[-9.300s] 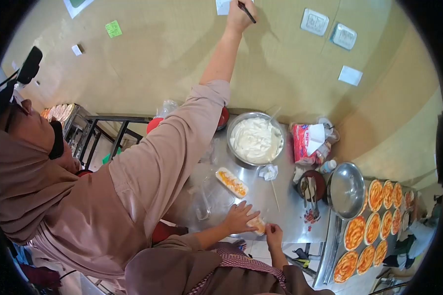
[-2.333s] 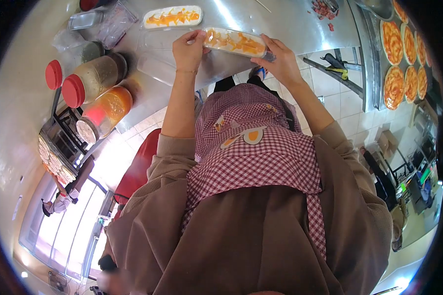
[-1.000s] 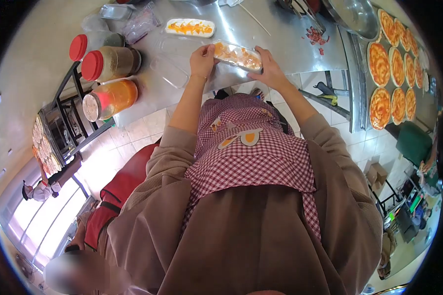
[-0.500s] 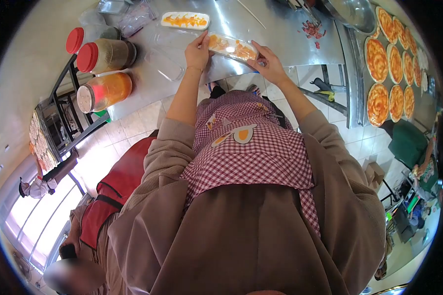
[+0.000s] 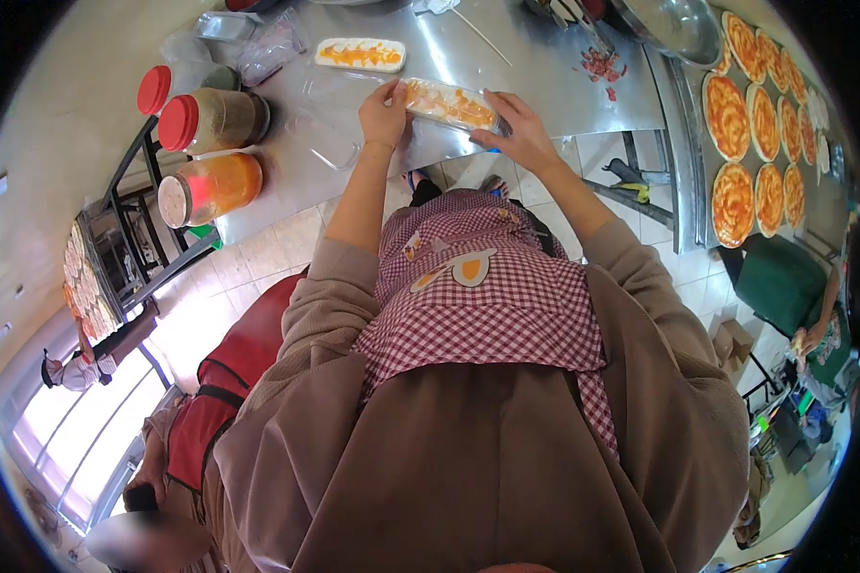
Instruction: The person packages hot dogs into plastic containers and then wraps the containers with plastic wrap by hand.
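Observation:
My left hand grips the left end of a clear plastic container with white cream and orange sauce inside. At the container's right end, my right hand holds the lid edge. The container sits at the front edge of the steel table. A second filled container lies open farther back on the table. An empty clear lid or tray lies left of my left hand.
Two red-lidded jars and a jar of orange sauce lie on the table's left end. Sauced pizza bases fill trays on the right. A steel bowl stands at the back right. Another person in red is at lower left.
Both hands stay on the container, which has lowered slightly toward the table edge. The view has shifted a little; earlier I looked up at a co-worker writing on the wall.

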{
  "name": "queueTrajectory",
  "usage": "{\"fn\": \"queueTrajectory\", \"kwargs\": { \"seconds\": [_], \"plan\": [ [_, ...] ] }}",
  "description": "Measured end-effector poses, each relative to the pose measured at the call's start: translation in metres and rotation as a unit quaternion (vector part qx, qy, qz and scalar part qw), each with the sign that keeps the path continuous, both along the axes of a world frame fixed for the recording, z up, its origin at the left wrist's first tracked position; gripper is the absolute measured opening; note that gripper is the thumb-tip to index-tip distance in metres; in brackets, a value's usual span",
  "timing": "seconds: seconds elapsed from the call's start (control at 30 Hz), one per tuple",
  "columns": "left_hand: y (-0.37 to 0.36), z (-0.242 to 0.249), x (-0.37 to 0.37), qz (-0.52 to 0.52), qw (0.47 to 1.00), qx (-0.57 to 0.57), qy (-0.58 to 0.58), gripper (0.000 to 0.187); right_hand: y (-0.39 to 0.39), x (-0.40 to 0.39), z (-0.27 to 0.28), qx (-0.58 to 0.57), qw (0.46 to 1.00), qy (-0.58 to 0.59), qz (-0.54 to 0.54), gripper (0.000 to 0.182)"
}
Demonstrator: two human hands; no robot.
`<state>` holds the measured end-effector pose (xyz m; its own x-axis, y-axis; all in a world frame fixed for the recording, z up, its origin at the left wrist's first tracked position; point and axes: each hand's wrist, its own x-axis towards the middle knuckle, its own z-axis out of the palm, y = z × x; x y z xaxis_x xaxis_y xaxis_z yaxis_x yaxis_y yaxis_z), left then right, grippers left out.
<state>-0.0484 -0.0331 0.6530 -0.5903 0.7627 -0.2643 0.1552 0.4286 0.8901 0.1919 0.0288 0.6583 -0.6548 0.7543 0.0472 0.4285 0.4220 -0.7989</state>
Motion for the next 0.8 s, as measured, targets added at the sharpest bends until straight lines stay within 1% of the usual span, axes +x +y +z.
{"fn": "queueTrajectory", "kwargs": {
  "seconds": [0.07,0.13,0.17,0.23,0.27,0.3,0.33,0.37,0.43,0.5,0.57,0.67,0.73,0.77,0.8],
  "plan": [
    [-0.001,-0.003,-0.002,0.012,1.000,-0.007,-0.015,0.039,0.000,-0.002,-0.013,0.070,0.998,-0.010,0.007,0.072],
    [-0.001,-0.016,-0.006,0.007,0.994,-0.010,0.109,0.038,-0.003,-0.003,-0.010,0.075,0.997,-0.013,-0.002,0.070],
    [-0.001,-0.022,-0.008,0.006,0.994,-0.012,0.109,0.038,-0.004,-0.004,-0.009,0.082,0.996,-0.017,-0.009,0.067],
    [-0.003,-0.018,-0.005,0.009,0.983,0.031,0.181,0.039,-0.006,-0.005,-0.009,0.082,0.996,-0.018,-0.014,0.067],
    [-0.004,-0.016,-0.003,0.009,0.983,0.028,0.179,0.039,-0.007,-0.005,-0.009,0.086,0.996,-0.018,-0.018,0.067],
    [-0.004,0.003,0.001,0.024,0.994,-0.002,0.105,0.038,-0.007,-0.005,-0.009,0.083,0.996,-0.019,-0.017,0.067],
    [-0.005,0.012,0.003,0.038,0.998,-0.033,0.030,0.038,-0.008,-0.006,-0.009,0.087,0.996,-0.016,-0.020,0.068],
    [-0.005,0.010,0.003,0.038,0.998,-0.036,0.029,0.038,-0.009,-0.007,-0.010,0.090,0.996,-0.012,-0.025,0.068],
    [-0.006,0.003,0.001,0.035,0.999,0.000,0.029,0.032,-0.010,-0.009,-0.009,0.083,0.996,-0.010,-0.024,0.068],
    [-0.005,-0.001,-0.001,0.037,0.999,0.003,0.019,0.031,-0.011,-0.010,-0.010,0.077,0.997,-0.008,-0.023,0.068],
    [-0.004,-0.002,-0.001,0.040,0.999,0.005,0.009,0.031,-0.010,-0.012,-0.012,0.128,0.991,-0.030,-0.021,0.068],
    [-0.003,-0.003,-0.003,0.043,0.999,0.004,-0.023,0.030,-0.009,-0.012,-0.012,0.121,0.992,-0.039,-0.015,0.069],
    [-0.002,-0.004,-0.003,0.086,0.983,0.032,-0.156,0.031,-0.007,-0.012,-0.010,0.100,0.994,-0.049,-0.012,0.069],
    [-0.002,-0.004,-0.004,0.087,0.983,0.031,-0.158,0.031,-0.007,-0.012,-0.009,0.081,0.995,-0.057,-0.008,0.068],
    [-0.001,-0.002,-0.006,0.074,0.988,0.002,-0.139,0.029,-0.007,-0.012,-0.010,0.080,0.995,-0.059,-0.008,0.068]
  ]
}}
